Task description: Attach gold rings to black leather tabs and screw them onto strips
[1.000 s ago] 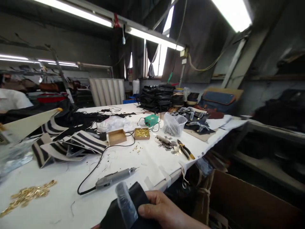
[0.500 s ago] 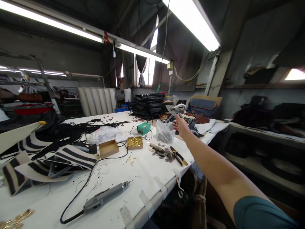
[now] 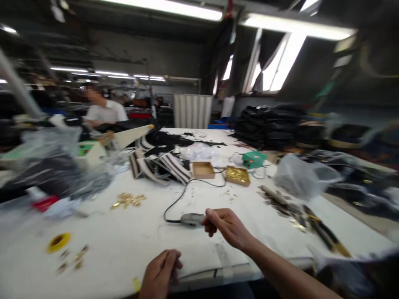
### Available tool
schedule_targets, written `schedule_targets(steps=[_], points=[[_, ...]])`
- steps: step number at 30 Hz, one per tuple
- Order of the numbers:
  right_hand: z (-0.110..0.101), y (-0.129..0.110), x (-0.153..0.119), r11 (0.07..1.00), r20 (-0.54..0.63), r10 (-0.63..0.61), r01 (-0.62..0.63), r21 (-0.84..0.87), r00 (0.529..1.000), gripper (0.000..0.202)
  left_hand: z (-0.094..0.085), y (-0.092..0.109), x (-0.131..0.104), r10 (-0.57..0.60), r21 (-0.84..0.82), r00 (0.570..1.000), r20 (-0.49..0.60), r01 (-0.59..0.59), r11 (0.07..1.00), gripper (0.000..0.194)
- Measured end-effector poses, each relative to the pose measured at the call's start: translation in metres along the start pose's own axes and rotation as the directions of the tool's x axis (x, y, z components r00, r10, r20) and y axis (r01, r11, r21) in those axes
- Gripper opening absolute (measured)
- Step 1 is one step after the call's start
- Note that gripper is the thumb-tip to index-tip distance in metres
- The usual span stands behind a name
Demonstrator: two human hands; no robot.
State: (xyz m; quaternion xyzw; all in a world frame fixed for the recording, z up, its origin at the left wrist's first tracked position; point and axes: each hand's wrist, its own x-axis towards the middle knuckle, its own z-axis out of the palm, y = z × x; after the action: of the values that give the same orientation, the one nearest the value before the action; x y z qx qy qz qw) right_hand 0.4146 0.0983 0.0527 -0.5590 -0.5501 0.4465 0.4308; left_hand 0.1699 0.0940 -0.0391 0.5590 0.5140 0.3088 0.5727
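There's our right hand (image 3: 230,227), fingers curled, by the electric screwdriver (image 3: 190,219), our left hand (image 3: 161,270) half-curled at the worktop (image 3: 121,238); whether either grips, we can't tell.

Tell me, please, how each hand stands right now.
Left hand: loosely curled, nothing visibly held.
Right hand: curled at the grey tool; grip cannot be told.

Grey corded tool (image 3: 190,219): front end hidden behind right hand (image 3: 227,226); grip unclear. Left hand (image 3: 159,272): wrist cut off by lower edge. Pliers (image 3: 324,231): blurred. Boxed gold pieces (image 3: 237,173): too small to identify.
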Motion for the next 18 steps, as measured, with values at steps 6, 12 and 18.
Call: schedule_targets(steps=[6, 12, 18], points=[[0.096, -0.027, 0.084, 0.909, 0.405, -0.147, 0.285, -0.304, 0.902, 0.036, -0.006, -0.013, 0.016, 0.04, -0.057, 0.999, -0.03, -0.042, 0.998, 0.048], [0.227, -0.035, 0.148, 0.813, 0.593, -0.18, 0.458, -0.359, 0.785, 0.02, -0.007, -0.012, 0.012, 0.063, 0.045, 0.998, -0.024, -0.061, 0.997, 0.022], [0.319, -0.018, 0.193, 0.707, 0.696, -0.152, 0.569, -0.419, 0.701, 0.036, -0.015, -0.011, 0.015, 0.086, 0.128, 0.99, 0.108, -0.1, 0.987, 0.018]])
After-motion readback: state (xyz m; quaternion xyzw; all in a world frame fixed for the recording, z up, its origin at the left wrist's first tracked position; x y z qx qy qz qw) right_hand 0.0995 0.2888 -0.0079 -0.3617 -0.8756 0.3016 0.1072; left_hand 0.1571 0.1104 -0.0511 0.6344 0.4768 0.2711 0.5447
